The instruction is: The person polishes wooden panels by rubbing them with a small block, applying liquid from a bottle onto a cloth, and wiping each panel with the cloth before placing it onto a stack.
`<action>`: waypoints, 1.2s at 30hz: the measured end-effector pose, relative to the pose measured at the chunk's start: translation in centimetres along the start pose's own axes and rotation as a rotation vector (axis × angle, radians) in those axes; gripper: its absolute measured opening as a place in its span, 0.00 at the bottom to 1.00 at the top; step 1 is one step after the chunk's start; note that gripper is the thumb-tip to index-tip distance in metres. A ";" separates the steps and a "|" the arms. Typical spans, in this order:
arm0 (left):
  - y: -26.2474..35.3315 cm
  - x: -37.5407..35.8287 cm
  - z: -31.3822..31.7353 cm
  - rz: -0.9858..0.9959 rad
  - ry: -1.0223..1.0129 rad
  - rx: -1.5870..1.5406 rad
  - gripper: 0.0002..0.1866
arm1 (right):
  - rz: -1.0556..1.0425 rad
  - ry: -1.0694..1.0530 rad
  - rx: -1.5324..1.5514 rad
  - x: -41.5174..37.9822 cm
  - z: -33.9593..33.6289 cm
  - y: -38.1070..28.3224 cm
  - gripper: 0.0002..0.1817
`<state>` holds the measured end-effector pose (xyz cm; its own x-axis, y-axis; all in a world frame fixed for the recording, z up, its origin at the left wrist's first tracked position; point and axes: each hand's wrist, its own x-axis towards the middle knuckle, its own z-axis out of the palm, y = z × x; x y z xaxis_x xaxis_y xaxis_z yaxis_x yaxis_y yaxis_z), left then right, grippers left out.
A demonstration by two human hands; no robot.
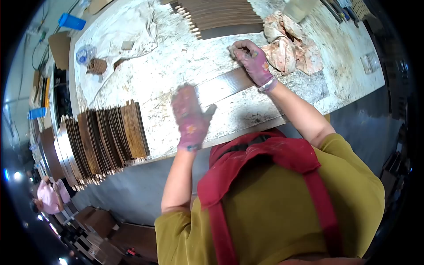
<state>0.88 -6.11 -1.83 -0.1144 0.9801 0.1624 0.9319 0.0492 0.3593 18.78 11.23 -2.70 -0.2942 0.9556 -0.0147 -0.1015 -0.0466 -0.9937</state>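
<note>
Board [225, 86] — hands [191, 117] [254, 62] near ends, room alongside

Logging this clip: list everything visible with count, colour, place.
Table: one, white, centre
Board: one, brown, mid-table
Board stack: one, brown, far side
Board row: one, brown, table's left
Rag: one, off-white, table's right
Tub: one, clear, beyond rag
Bottle: one, clear, upper left
Jug: one, blue, beyond bottle
Coworker: one, pink top, lower left
Boxes: several, brown, lower left
Apron: one, red, bottom
Top: one, olive, bottom
Left hand: one, pink-gloved, at board's left
Right hand: one, pink-gloved, at board's right
</note>
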 end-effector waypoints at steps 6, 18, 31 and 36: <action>3.1 3.4 -0.5 0.203 -0.039 0.039 0.36 | -0.064 -0.075 -0.243 -2.5 2.1 -0.3 0.09; 5.1 6.0 -3.0 0.326 -0.195 0.093 0.32 | -0.155 0.247 -0.011 -2.4 -6.1 -3.1 0.16; -1.4 -1.8 -7.8 -0.185 0.022 0.216 0.25 | -0.008 0.026 0.058 -4.4 -6.3 -2.5 0.16; -7.7 -6.0 -11.1 -0.497 -0.068 0.658 0.31 | 0.035 -0.090 0.091 -4.0 -6.7 -0.5 0.16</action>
<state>-9.38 -14.55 4.65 -0.5646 0.8229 0.0631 0.7916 0.5616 -0.2407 26.37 9.33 -2.88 -0.3831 0.9230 -0.0355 -0.1740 -0.1099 -0.9786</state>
